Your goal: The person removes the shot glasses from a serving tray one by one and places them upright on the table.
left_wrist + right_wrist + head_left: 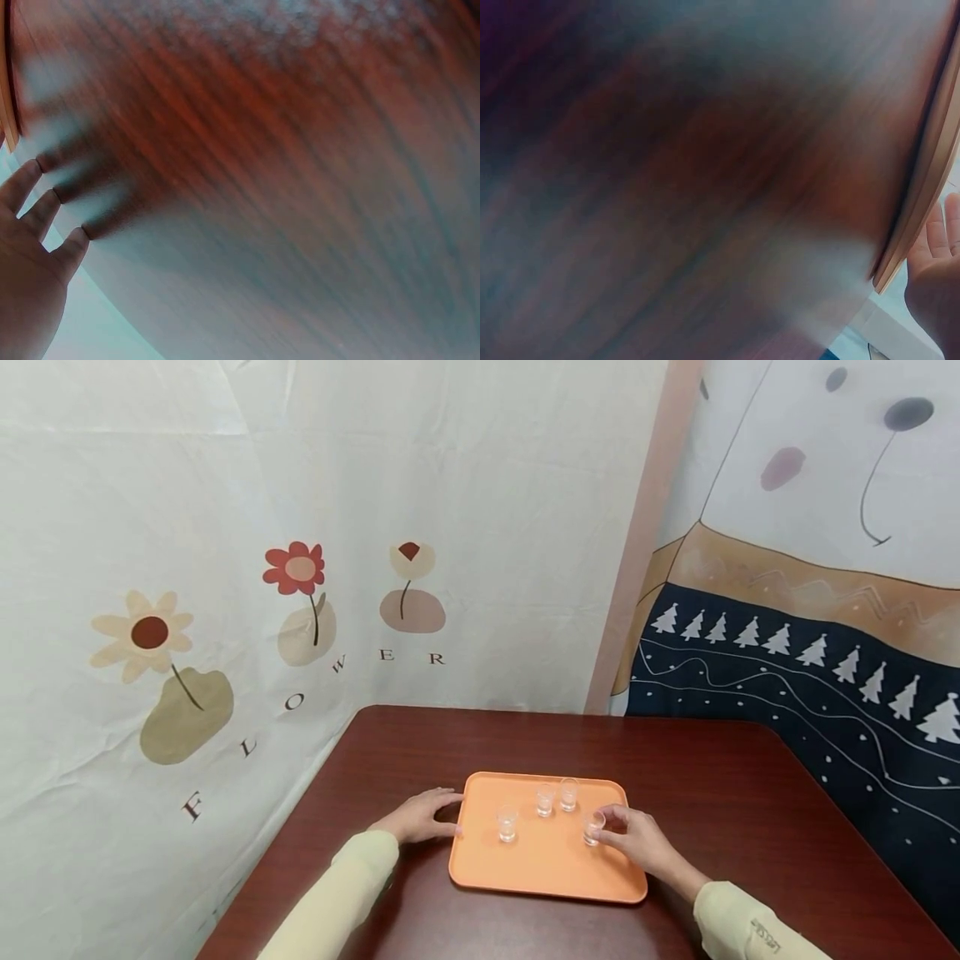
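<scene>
An orange rectangular tray (540, 868) lies on the table. On it stand several small clear shot glasses: one left of the middle (507, 825), and two near the far rim, a left one (544, 800) and a right one (569, 795). Between thumb and fingers, my right hand (637, 839) pinches another shot glass (593, 829) at the tray's right side. My left hand (423, 817) is at the tray's left rim, its thumb and fingers apart and the tips at the edge. In the left wrist view, that hand (34, 255) shows spread fingers.
The dark reddish-brown table (420, 743) surrounds the tray. Behind it hangs a pale cloth (510, 527) printed with flowers and letters. A second cloth with a printed bear figure (795, 635) hangs at the right.
</scene>
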`<state>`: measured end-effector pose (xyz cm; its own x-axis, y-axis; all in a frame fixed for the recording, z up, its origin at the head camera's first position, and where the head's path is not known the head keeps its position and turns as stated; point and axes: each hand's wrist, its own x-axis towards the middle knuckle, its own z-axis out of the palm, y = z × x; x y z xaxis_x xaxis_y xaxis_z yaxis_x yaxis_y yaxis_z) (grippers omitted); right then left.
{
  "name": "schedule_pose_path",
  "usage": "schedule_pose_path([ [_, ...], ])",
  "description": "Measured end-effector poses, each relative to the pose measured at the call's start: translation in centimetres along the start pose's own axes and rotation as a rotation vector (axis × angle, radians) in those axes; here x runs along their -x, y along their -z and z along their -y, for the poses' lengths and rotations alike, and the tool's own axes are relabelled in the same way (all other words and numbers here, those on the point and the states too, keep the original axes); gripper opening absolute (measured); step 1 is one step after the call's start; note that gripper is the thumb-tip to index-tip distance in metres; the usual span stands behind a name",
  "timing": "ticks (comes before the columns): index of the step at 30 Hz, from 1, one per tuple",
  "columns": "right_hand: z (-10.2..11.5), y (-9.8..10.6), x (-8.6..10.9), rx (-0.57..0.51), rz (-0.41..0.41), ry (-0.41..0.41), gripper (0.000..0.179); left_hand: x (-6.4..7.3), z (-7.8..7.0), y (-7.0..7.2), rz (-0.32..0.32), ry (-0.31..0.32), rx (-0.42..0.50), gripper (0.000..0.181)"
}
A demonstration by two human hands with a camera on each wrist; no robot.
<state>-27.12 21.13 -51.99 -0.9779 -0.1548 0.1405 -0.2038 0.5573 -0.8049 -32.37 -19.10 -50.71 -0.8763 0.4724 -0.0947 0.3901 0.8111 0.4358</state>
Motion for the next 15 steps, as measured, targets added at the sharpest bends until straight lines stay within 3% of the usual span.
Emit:
schedule_pose_path([
  [8,0.1,-0.3,-0.3,-0.016,-0.019,0.012,0.023,0.1,-0.1,0.0,0.001,0.011,-0.002,0.070],
  [15,0.4,0.7,-1.2,0.013,-0.102,-0.005,0.022,0.0,-0.1,-0.1,-0.005,-0.003,-0.011,0.070],
])
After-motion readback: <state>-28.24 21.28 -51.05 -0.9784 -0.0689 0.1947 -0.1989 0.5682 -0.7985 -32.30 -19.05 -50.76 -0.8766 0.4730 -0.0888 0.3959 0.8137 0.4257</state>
